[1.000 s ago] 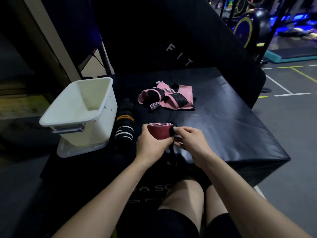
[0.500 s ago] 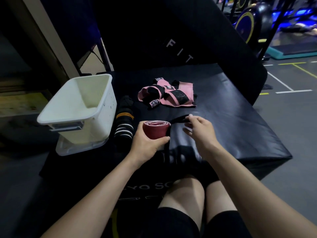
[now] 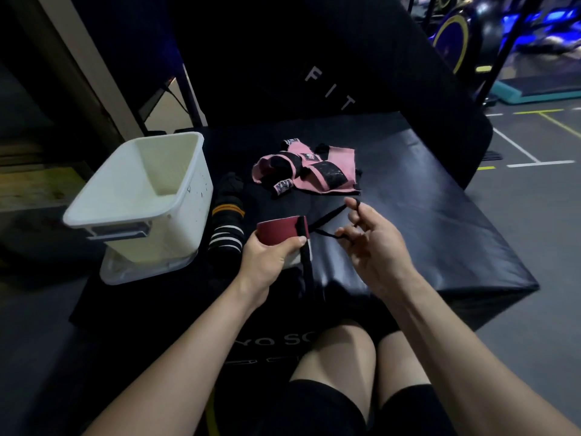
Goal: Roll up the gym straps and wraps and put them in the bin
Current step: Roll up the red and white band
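My left hand (image 3: pixel 267 259) grips a rolled dark-red wrap (image 3: pixel 278 231) just above the black padded platform (image 3: pixel 424 221). A thin black loop cord (image 3: pixel 327 217) runs from the roll to my right hand (image 3: pixel 374 247), whose fingers hold it stretched to the right. A black strap with orange and white stripes (image 3: pixel 228 225) lies beside the white bin (image 3: pixel 141 196), which stands at the left and looks empty. Pink-and-black wraps (image 3: pixel 311 168) lie loose farther back on the platform.
The bin sits on a white lid (image 3: pixel 125 272) at the platform's left edge. A black padded backrest (image 3: pixel 314 58) rises behind. Gym floor with painted lines (image 3: pixel 518 152) and equipment lies to the right. My bare knees (image 3: pixel 339 357) are below the hands.
My right hand has moved away from the roll to the right, drawing the black loop cord out taut. The left hand has turned the red roll slightly and kept hold of it.
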